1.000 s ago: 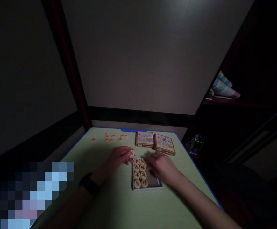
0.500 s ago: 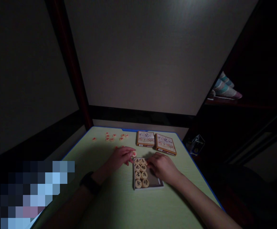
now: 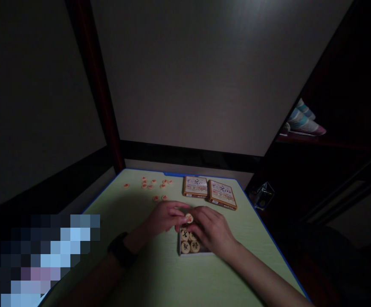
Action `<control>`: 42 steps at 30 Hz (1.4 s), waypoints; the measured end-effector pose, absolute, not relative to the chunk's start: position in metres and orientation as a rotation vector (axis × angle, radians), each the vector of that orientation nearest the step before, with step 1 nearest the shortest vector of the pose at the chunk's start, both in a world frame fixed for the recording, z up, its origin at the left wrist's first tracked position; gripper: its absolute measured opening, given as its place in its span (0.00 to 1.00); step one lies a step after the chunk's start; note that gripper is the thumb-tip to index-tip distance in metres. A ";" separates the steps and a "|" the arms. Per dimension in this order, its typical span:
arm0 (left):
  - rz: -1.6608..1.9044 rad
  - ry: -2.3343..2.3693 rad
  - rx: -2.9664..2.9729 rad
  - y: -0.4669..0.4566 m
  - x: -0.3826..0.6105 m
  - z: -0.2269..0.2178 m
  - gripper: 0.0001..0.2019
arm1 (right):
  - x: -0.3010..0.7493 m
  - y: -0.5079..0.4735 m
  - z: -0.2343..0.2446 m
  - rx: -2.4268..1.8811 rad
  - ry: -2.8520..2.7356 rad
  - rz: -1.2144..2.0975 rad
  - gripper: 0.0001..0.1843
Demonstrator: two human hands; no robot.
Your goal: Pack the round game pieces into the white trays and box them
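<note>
Round red-marked piece (image 3: 189, 218) held near far end of open tray (image 3: 195, 254); black-marked discs (image 3: 185, 247) face-up inside

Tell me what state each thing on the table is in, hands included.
Left hand: fingers gripping red-marked piece.
Red-marked piece: held, character showing.
Right hand: fingers beside that piece, contact unclear.
Tray: open, partly hidden.
Black-marked pieces: in the tray, characters up.
Loose red-marked pieces: scattered, characters up.
Two boxes: flat, printed side up.

Seemingly light-green table (image 3: 160, 273), blue-edged: red-marked discs (image 3: 155, 198), shallow tray (image 3: 194, 254), two flat printed boxes (image 3: 222, 194).
</note>
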State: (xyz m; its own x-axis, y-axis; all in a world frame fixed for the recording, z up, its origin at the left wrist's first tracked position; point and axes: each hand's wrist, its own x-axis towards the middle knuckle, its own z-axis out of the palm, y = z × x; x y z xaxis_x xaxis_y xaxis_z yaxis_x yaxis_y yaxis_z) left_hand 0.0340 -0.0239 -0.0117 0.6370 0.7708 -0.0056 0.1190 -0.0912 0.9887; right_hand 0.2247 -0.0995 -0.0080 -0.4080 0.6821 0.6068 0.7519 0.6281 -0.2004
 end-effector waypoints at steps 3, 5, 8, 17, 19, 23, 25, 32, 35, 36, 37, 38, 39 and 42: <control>0.636 0.689 1.575 -0.025 0.035 -0.015 0.23 | 0.225 -0.100 -0.008 -1.113 -2.191 -0.154 0.11; 0.647 0.670 1.570 -0.024 0.035 -0.017 0.21 | 0.226 -0.100 -0.006 -1.103 -2.214 -0.088 0.11; 0.641 0.676 1.565 -0.023 0.034 -0.017 0.22 | 0.226 -0.101 -0.004 -1.063 -2.240 0.054 0.12; 0.657 0.721 1.530 -0.029 0.037 -0.013 0.26 | 0.220 -0.102 -0.014 -1.084 -2.099 0.109 0.08; 0.634 0.709 1.524 -0.029 0.038 -0.013 0.26 | 0.221 -0.101 -0.012 -1.068 -2.120 0.120 0.08; 0.694 0.755 1.545 -0.025 0.035 -0.012 0.24 | 0.239 -0.094 -0.002 -1.166 -2.169 0.172 0.11; 0.756 0.824 1.586 -0.021 0.033 -0.011 0.21 | 0.251 -0.089 0.003 -1.293 -2.164 0.211 0.10; 0.853 1.021 1.777 -0.010 0.032 -0.026 0.13 | 0.260 -0.083 0.001 -1.348 -2.325 0.168 0.09; 0.853 1.069 1.912 -0.010 0.034 -0.033 0.10 | 0.255 -0.083 -0.005 -1.390 -2.386 0.131 0.07; 0.842 1.087 1.956 -0.011 0.034 -0.035 0.11 | 0.254 -0.083 -0.007 -1.400 -2.391 0.127 0.07; 0.828 1.104 1.996 -0.013 0.034 -0.035 0.11 | 0.254 -0.082 -0.010 -1.405 -2.387 0.128 0.07; 0.811 1.115 2.029 -0.014 0.033 -0.035 0.11 | 0.254 -0.081 -0.012 -1.409 -2.377 0.133 0.08; 0.793 1.118 2.055 -0.015 0.033 -0.034 0.12 | 0.254 -0.081 -0.014 -1.411 -2.364 0.140 0.08; 0.756 1.109 2.090 -0.017 0.032 -0.031 0.13 | 0.255 -0.079 -0.018 -1.396 -2.335 0.157 0.11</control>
